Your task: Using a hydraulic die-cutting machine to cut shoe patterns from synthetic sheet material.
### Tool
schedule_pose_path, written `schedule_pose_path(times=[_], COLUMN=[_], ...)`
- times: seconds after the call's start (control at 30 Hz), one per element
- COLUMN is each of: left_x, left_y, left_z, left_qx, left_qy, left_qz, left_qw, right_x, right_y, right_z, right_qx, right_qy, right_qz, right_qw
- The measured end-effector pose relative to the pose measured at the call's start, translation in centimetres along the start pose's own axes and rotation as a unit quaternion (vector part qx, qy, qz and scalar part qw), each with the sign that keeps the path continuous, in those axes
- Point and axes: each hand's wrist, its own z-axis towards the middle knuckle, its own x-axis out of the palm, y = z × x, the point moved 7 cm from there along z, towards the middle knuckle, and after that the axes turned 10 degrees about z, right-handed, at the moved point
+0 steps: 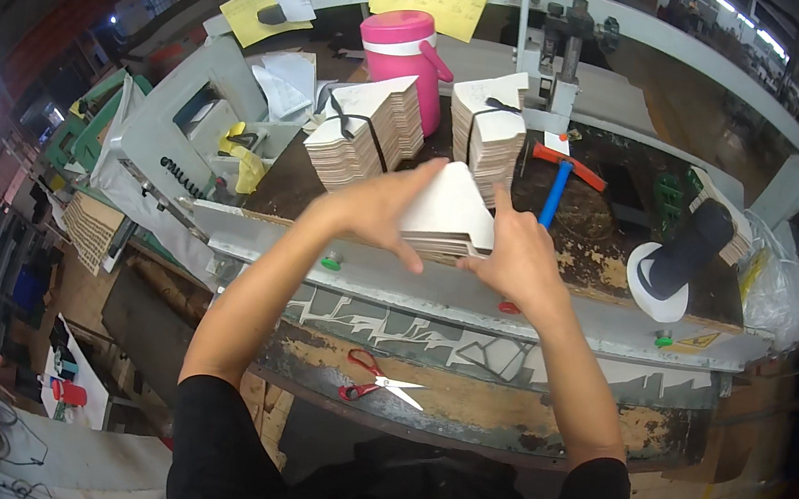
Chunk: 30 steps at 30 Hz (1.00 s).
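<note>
The left hand (375, 208) and right hand (525, 254) are wrapped around a white stack (448, 200) near the tabletop's (586, 214) front edge, presumably so its layers are kept flush.

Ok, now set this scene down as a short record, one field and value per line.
Left hand: on the left side of a low stack of flat, white, angular pieces
Right hand: on that stack's right side
Tied stacks: a tall, pale, layered pile with a black tie and another beside it, both beyond the hands
Container: pink cylindrical jug with white band, behind the left pile
Hammer: blue-handled, red-headed hammer, right of the piles
Scissors: red-handled metal scissors, blades apart
</note>
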Motion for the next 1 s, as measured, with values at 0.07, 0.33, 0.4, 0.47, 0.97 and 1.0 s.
schedule_pose_path(times=[0.07,0.33,0.4,0.47,0.97,1.0], left_x=[-0.2,-1.7,-1.8,-1.0,-0.4,-0.7], left_y=[-1.6,1.6,0.2,0.6,0.5,0.3], left_z=[1.1,-1.2,-0.4,-0.1,-1.7,-2.0], left_qx=[-0.017,-0.010,0.011,0.012,-0.039,-0.033], left_qy=[0.014,0.014,0.044,0.053,-0.041,-0.042], left_qz=[0.030,-0.004,0.049,0.057,0.077,0.080], left_qw=[0.999,1.000,0.998,0.997,0.995,0.995], right_x=[0.6,2.5,2.1,2.7,3.9,4.4], right_y=[0.1,2.6,0.9,0.1,0.9,2.1], right_z=[0.2,2.7,3.1,3.5,5.6,5.7], right_qx=[0.023,0.050,0.040,0.027,0.063,-0.035], right_qy=[-0.002,0.011,-0.011,-0.015,-0.012,-0.019], right_qz=[-0.065,-0.084,-0.116,-0.126,-0.104,-0.088], right_qw=[0.998,0.995,0.992,0.992,0.992,0.995])
